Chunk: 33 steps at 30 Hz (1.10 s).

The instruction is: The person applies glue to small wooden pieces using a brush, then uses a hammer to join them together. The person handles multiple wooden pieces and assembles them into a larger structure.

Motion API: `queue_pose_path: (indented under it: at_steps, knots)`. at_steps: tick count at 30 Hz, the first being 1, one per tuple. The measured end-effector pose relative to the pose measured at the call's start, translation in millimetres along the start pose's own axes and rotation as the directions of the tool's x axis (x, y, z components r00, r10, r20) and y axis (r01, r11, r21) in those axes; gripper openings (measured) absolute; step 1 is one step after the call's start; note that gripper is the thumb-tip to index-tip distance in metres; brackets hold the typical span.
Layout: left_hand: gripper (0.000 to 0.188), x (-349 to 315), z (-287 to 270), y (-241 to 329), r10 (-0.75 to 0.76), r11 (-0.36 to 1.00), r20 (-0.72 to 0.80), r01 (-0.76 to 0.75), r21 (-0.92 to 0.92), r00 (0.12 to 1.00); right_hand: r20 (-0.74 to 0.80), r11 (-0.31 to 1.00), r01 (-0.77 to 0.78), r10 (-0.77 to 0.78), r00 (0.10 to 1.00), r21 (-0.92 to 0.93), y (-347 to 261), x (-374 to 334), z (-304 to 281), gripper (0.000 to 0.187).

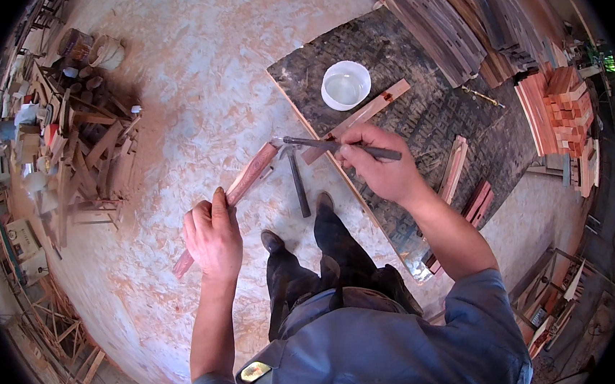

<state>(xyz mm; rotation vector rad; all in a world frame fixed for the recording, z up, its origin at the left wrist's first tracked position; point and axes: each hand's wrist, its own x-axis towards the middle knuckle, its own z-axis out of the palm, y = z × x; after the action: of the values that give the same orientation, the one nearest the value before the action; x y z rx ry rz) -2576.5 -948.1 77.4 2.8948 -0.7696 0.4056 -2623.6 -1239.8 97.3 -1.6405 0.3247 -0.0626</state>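
Observation:
My left hand (pixel 212 232) is wrapped round a reddish-brown wooden strip (pixel 252 173), which slants up and to the right over the floor. Between the fingers of my right hand (pixel 383 163) is a slim dark-handled brush (pixel 318 145). Its pale tip meets or nearly meets the strip's upper end. Just beyond my right hand, a wooden piece with dark marks (pixel 387 98) lies on the dark board (pixel 412 50). A white round tub (pixel 346 86) with pale contents stands beside it. Below the brush tip shows a dark-handled tool like a hammer (pixel 299 185).
More wooden pieces (pixel 454 169) lie on the board by my right forearm. Long planks (pixel 428 27) and stacked reddish blocks (pixel 568 110) stand at the right. Scrap wood (pixel 94 147) and buckets (pixel 105 53) crowd the left. My shoes (pixel 272 240) are on the dusty floor.

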Motion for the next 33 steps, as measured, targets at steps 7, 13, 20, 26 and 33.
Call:
queue_pose_path:
  at_steps: [7,13,20,26,33]
  knots:
    - [0.039,2.3,2.8,-8.4,-0.025,0.987,0.075,0.037,-0.154,0.997,-0.038,0.968,-0.009,0.019,0.999,0.251,-2.3,11.4,-18.4,0.011]
    - [0.033,-2.6,4.0,-13.0,-0.102,-0.057,0.783,0.782,-0.621,0.614,-0.059,0.76,-0.03,0.09,0.994,0.649,19.7,15.7,-20.3,0.013]
    - [0.048,-1.6,3.2,-9.6,0.234,-0.583,0.833,0.758,-0.293,0.501,-0.064,0.718,-0.037,0.113,0.992,0.695,30.7,7.3,-6.8,0.013]
    - [0.051,2.0,1.2,-4.5,0.288,-0.592,0.829,0.77,-0.238,0.479,-0.025,0.805,-0.088,0.127,0.992,0.587,42.3,10.8,-8.1,0.012]
    - [0.053,24.0,10.9,-24.5,0.042,-0.711,0.794,0.576,-0.402,0.606,-0.134,0.695,0.108,-0.017,0.991,0.711,11.9,-1.6,-19.8,0.016]
